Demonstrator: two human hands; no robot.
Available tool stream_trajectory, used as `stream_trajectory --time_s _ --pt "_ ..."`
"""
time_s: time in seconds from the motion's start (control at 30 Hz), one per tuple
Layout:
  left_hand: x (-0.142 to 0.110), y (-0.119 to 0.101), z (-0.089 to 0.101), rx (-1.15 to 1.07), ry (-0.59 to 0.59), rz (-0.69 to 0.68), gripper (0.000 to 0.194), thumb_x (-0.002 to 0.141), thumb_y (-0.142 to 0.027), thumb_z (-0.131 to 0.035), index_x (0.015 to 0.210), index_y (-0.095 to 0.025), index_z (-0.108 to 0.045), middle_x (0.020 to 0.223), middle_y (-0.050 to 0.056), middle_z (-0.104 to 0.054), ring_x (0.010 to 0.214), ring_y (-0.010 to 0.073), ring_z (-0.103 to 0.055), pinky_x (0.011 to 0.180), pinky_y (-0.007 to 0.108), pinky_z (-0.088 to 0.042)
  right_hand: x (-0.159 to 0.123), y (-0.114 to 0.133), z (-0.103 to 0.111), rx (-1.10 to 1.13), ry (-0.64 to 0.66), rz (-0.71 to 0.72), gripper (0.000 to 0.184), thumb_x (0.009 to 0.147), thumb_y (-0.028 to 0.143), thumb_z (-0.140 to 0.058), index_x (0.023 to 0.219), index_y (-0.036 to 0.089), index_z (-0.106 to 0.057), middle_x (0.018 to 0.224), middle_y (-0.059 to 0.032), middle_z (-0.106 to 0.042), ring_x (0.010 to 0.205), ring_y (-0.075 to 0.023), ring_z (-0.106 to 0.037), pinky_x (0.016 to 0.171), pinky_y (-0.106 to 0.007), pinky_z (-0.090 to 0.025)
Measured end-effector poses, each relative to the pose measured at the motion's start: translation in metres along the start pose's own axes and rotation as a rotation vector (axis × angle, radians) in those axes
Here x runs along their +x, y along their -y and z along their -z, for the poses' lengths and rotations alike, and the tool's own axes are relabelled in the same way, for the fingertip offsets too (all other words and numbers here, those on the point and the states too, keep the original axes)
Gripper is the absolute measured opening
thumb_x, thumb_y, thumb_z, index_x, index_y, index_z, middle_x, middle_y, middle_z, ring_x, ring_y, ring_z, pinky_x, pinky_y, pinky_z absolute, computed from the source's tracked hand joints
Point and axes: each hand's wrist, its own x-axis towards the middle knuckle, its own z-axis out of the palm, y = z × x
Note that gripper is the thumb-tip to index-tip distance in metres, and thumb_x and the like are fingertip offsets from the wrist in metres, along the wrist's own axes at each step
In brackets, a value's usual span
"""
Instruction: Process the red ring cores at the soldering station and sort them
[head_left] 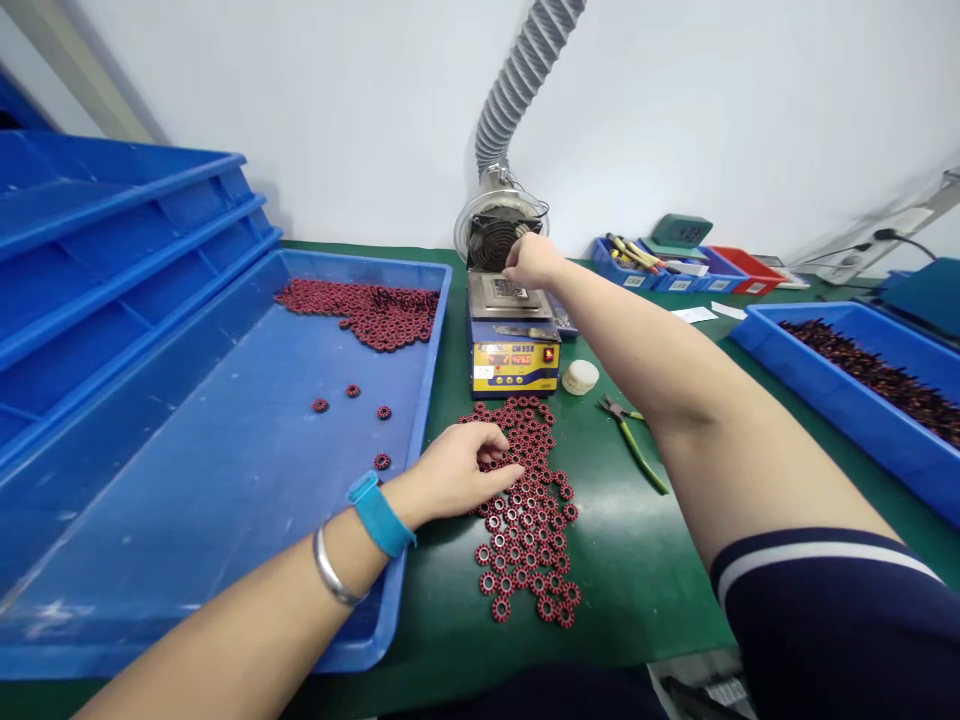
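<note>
My left hand (466,468) is over the left edge of a spread of small red ring-shaped cores (529,545) on the table. Its fingers are bent, with a gap between thumb and forefinger, and I see nothing held between them. Farther forward, my right hand (532,262) is above the metal top of a solder pot (514,350) with a yellow front panel and red digits. Its fingertips point down, pinched together. Whatever they hold is hidden or too small to make out. A flat metal scraper (525,331) lies across the pot's front ledge.
At left, a large blue tray (255,440) holds many red cores, beside stacked blue trays (112,240). An exhaust hose (525,85) rises behind the pot. To the right are a round white pad (580,376), green-handled cutters (637,450), tool bins (679,283) and another blue tray (832,410).
</note>
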Motion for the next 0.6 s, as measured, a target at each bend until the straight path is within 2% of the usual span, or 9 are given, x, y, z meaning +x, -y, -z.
stream_trajectory --time_s 0.27,0.47,0.6 --pt "0.0 -0.003 0.002 0.005 0.004 0.001 0.02 0.076 -0.033 -0.063 0.082 -0.014 -0.062 0.075 0.004 -0.065 0.069 0.0166 -0.06 0.066 0.03 -0.05 0.0 -0.001 -0.004 0.01 0.005 0.005 0.007 0.068 0.009 -0.069 0.075 0.01 -0.07 0.083 -0.0112 -0.07 0.095 -0.0281 -0.067 0.091 -0.039 -0.053" --pt "0.0 -0.001 0.001 -0.026 -0.002 0.0 0.02 0.076 -0.034 -0.063 0.082 -0.014 -0.061 0.072 0.003 -0.063 0.067 0.0158 -0.058 0.063 0.029 -0.049 -0.013 0.005 0.019 0.233 -0.047 -0.061 0.006 0.07 0.011 -0.069 0.075 0.009 -0.068 0.077 -0.0098 -0.067 0.089 -0.0236 -0.065 0.093 -0.041 -0.051" --pt "0.001 0.002 -0.001 -0.056 -0.007 -0.03 0.019 0.075 -0.033 -0.063 0.079 -0.015 -0.061 0.07 0.002 -0.062 0.066 0.0153 -0.058 0.062 0.029 -0.049 -0.028 0.007 0.035 0.453 -0.05 -0.101 0.007 0.076 0.016 -0.069 0.077 0.009 -0.067 0.067 -0.0057 -0.063 0.069 -0.0157 -0.061 0.08 -0.037 -0.055"
